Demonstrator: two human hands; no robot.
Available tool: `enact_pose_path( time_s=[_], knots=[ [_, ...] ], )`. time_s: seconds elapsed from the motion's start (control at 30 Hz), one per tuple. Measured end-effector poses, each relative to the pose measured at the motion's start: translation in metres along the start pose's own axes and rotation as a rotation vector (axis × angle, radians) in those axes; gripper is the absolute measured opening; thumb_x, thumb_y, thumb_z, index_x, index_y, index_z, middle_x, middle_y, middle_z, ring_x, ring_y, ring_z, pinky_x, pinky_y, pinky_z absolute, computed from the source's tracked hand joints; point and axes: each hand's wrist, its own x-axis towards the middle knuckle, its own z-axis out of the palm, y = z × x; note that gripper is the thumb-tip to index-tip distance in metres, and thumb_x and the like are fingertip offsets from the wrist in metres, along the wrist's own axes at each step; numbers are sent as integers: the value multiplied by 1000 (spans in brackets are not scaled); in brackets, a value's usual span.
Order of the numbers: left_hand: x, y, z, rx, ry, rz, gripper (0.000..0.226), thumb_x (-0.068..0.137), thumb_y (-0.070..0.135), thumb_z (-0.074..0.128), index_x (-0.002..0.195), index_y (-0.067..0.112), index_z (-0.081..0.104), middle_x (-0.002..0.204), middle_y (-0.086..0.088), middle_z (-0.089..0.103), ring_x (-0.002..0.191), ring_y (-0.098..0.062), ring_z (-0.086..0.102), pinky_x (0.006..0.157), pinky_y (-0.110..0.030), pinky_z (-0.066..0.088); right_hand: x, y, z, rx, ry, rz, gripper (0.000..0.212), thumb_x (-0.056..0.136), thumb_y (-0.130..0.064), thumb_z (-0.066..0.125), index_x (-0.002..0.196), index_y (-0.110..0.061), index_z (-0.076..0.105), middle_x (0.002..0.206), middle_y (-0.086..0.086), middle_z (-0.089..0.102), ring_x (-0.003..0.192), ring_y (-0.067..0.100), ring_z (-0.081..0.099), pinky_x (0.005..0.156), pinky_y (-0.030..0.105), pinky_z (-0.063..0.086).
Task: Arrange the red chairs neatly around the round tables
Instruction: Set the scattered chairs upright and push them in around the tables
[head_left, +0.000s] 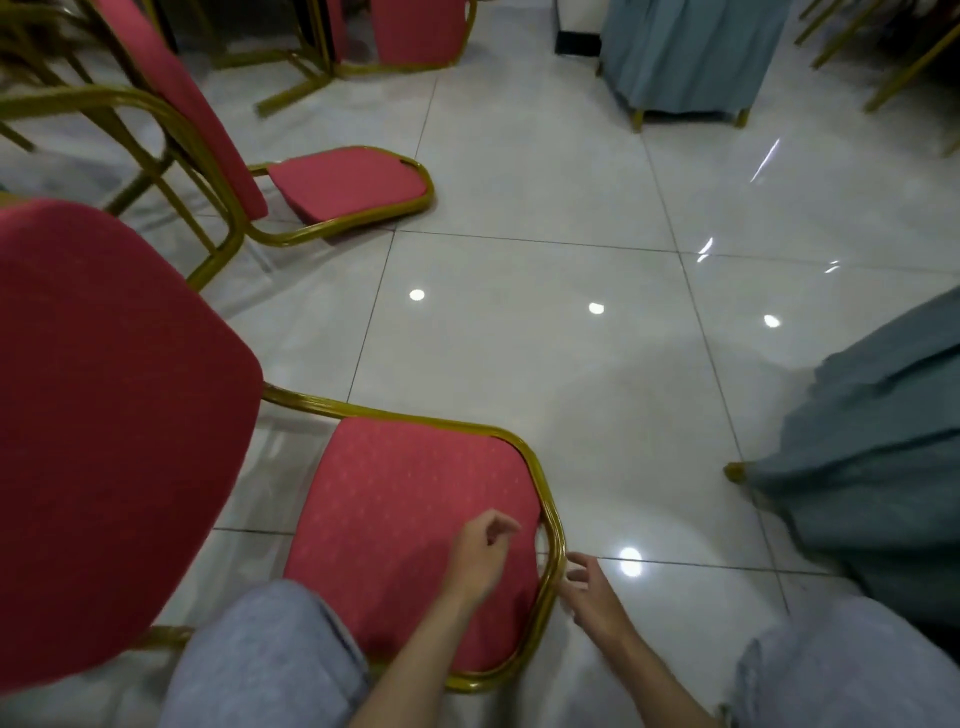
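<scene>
A red chair with a gold frame lies tipped on the floor at lower left; its backrest (395, 540) with gold rim faces up and its big red seat (104, 415) fills the left edge. My left hand (480, 558) hovers over the backrest, fingers loosely curled, holding nothing. My right hand (592, 592) is just right of the gold rim, fingers spread and relaxed, not gripping. A second red chair (343, 182) lies tipped further back at upper left. A third red chair (415, 31) is at the top.
A table draped in blue-grey cloth (857, 452) stands at the right edge, another draped table (685, 57) at the top. Gold chair legs (841, 47) show at upper right. Glossy white tiled floor (545, 338) lies open in the middle. My grey-trousered knees (265, 660) are below.
</scene>
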Motion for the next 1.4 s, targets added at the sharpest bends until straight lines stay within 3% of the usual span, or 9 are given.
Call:
enact_pose_path(
  time_s=[0.13, 0.23, 0.33, 0.5, 0.6, 0.77, 0.9, 1.13, 1.4],
  knots=[
    [-16, -5, -10, 17, -19, -94, 32, 97, 1, 61, 85, 30, 69, 93, 11, 72, 92, -4, 67, 82, -18, 48, -8, 1, -3, -152, -77, 110, 76, 89, -37, 75, 150, -18, 36, 136, 19, 56, 109, 25, 61, 75, 27, 46],
    [-22, -10, -18, 103, -30, -83, 28, 98, 7, 60, 88, 31, 67, 95, 12, 71, 96, -8, 67, 81, -15, 49, 15, 8, 4, -176, -52, 152, 77, 93, -33, 71, 154, -13, 29, 124, 15, 64, 102, 25, 63, 81, 31, 48],
    [-26, -15, -18, 246, -98, -24, 24, 98, 9, 57, 96, 33, 63, 99, 12, 68, 93, -5, 62, 79, -10, 45, 34, 14, 23, -43, -10, 228, 64, 87, -34, 77, 137, -17, 42, 119, 12, 66, 108, 29, 63, 86, 38, 49],
    [-39, -22, -15, 305, -147, -6, 22, 98, 13, 54, 106, 30, 67, 112, 3, 67, 96, -5, 59, 79, -8, 43, 54, 26, 44, 80, 112, 263, 34, 77, -31, 80, 93, -3, 71, 83, 16, 74, 81, 33, 70, 79, 48, 61],
    [-48, -31, -20, 305, -116, -16, 26, 96, 12, 53, 97, 36, 62, 108, 5, 69, 98, -7, 63, 92, -27, 51, 79, 48, 48, -43, 156, 274, 43, 80, -46, 75, 96, -8, 65, 86, 15, 72, 81, 34, 69, 80, 53, 62],
    [-45, -41, -17, 354, -138, -21, 24, 97, 11, 52, 107, 25, 69, 112, 4, 69, 104, -11, 63, 95, -27, 49, 57, 20, 44, -334, 204, 104, 30, 93, -52, 62, 99, -22, 63, 97, 7, 72, 92, 31, 70, 76, 34, 52],
    [-50, -32, -13, 340, -186, -15, 26, 98, 11, 51, 111, 25, 69, 114, 4, 65, 105, -11, 61, 94, -25, 47, 56, 15, 39, -396, 205, 165, 24, 89, -45, 69, 85, -21, 70, 83, 3, 72, 75, 26, 72, 72, 36, 59],
    [-108, 16, -59, 178, -60, -21, 59, 87, -8, 52, 91, 48, 69, 97, 23, 73, 96, 4, 67, 90, -18, 50, -32, -40, 6, -213, 255, 178, 20, 80, -27, 81, 76, -10, 70, 71, 4, 68, 68, 24, 63, 62, 30, 44],
    [-191, 141, -128, 84, 45, -95, 46, 91, -11, 54, 90, 31, 73, 92, 25, 73, 93, 0, 69, 89, -28, 55, -128, -162, -51, -137, 252, 108, 26, 61, -27, 85, 65, -12, 64, 63, 4, 69, 62, 24, 71, 58, 46, 63]
  ],
)
